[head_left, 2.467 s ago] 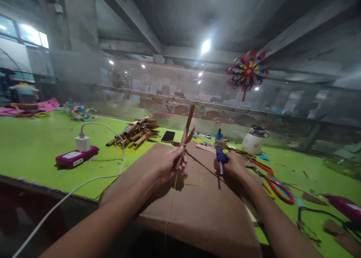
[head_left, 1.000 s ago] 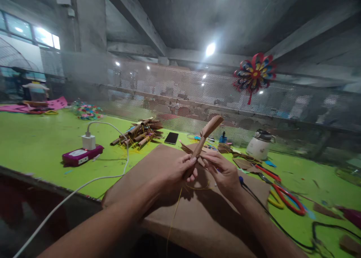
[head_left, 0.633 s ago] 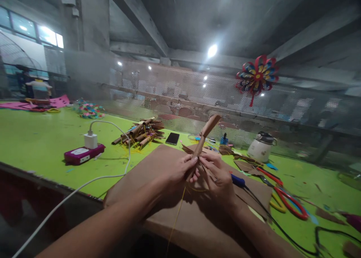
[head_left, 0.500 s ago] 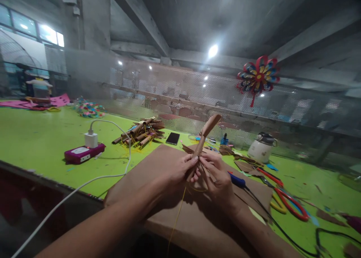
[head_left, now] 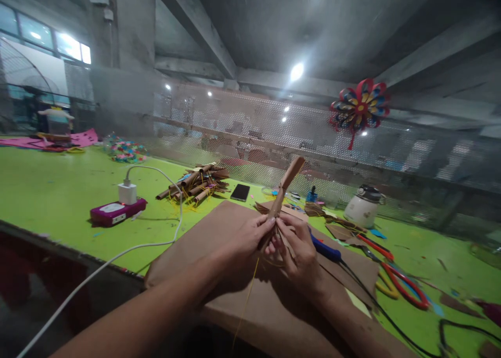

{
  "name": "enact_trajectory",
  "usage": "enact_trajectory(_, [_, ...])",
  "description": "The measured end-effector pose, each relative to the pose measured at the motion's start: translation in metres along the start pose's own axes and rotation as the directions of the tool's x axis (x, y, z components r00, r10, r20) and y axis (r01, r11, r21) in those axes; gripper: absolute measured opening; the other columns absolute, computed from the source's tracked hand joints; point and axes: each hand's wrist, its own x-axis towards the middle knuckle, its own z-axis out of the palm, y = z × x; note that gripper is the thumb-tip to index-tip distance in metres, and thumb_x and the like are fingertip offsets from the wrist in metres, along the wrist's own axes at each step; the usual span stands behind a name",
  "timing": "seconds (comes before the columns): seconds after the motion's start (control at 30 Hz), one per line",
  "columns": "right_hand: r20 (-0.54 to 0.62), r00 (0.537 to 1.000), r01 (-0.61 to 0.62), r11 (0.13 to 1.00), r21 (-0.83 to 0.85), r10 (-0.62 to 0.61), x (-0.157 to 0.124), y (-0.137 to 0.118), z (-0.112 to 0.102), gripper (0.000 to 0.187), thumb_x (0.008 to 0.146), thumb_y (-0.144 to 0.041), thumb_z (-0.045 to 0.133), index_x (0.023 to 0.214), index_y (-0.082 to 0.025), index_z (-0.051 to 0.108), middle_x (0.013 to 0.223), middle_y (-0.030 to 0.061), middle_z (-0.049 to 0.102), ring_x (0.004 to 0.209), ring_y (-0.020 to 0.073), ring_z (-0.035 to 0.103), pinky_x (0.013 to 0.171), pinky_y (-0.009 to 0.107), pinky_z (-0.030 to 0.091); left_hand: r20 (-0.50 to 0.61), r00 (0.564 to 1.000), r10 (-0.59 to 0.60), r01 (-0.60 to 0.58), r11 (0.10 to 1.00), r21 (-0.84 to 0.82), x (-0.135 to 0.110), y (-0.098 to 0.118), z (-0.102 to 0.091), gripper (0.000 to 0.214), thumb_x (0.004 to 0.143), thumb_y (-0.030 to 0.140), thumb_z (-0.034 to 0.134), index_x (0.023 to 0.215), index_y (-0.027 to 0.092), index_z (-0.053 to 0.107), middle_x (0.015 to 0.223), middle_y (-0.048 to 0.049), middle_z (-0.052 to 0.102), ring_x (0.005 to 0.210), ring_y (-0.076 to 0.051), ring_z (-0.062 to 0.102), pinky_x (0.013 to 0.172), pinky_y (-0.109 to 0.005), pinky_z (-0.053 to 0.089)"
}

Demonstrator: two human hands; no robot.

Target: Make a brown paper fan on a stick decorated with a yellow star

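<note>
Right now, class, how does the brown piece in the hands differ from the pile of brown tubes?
The brown piece slants upward, held by the left hand and right hand; the pile of brown tubes lies on the green table. The brown piece is single; the pile of brown tubes has many pieces. Both are brown, with long, narrow parts.

The place looks like a craft workshop: bare concrete beams [head_left: 198, 29] overhead, a perforated screen [head_left: 250, 123], and a green worktable [head_left: 58, 186] bearing red-handled scissors [head_left: 387, 269] and piled brown tubes [head_left: 193, 183].
</note>
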Motion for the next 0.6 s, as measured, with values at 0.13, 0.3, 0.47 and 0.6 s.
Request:
enact_trajectory(0.13, [0.034,0.999,-0.029,1.0,0.003,0.029,-0.0012,-0.0012,0.0003,0.047,0.089,-0.012,0.043,0.134,-0.021,0.043,0.129,0.0122,0.044,0.121,0.0253,0.041,0.1,0.047,0.038,-0.006,1.0,0.022,-0.022,0.999,0.03,-0.0013,0.0015,0.0011,0.036,0.082,0.046,0.056,0.099,0.013,0.055,0.071,-0.0021,0.055,0.053,-0.009,0.05,0.051,-0.023,0.041])
enact_trajectory(0.3, [0.078,0.996,-0.04,0.999,-0.022,0.042,-0.0013,-0.0017,0.0006,0.046,0.09,-0.014,0.041,0.136,-0.021,0.041,0.13,0.0122,0.044,0.123,0.0253,0.039,0.102,0.047,0.036,-0.024,0.999,0.039,-0.038,0.999,0.034,-0.0019,0.0036,0.0057,0.034,0.084,0.044,0.054,0.095,0.012,0.057,0.064,-0.0002,0.052,0.049,-0.008,0.046,0.048,-0.022,0.037])
enact_trajectory(0.47, [0.1,0.992,-0.07,0.997,-0.036,0.074,-0.002,-0.0041,0.0019,0.046,0.091,-0.017,0.042,0.136,-0.021,0.04,0.134,0.012,0.04,0.125,0.0257,0.036,0.104,0.049,0.034,-0.022,0.999,0.03,-0.03,1.0,0.005,-0.0002,0.0021,0.0048,0.038,0.082,0.044,0.057,0.103,0.013,0.058,0.068,-0.0005,0.053,0.051,-0.008,0.047,0.05,-0.022,0.039])
enact_trajectory(0.6, [0.09,0.992,-0.084,0.995,-0.058,0.089,-0.0028,-0.0061,0.0032,0.046,0.091,-0.019,0.042,0.136,-0.022,0.039,0.135,0.0125,0.038,0.125,0.0271,0.036,0.103,0.051,0.035,-0.028,0.999,0.031,-0.03,0.999,0.02,-0.0004,0.0032,0.0025,0.041,0.082,0.044,0.057,0.107,0.013,0.059,0.076,-0.0034,0.056,0.055,-0.008,0.048,0.05,-0.021,0.038])
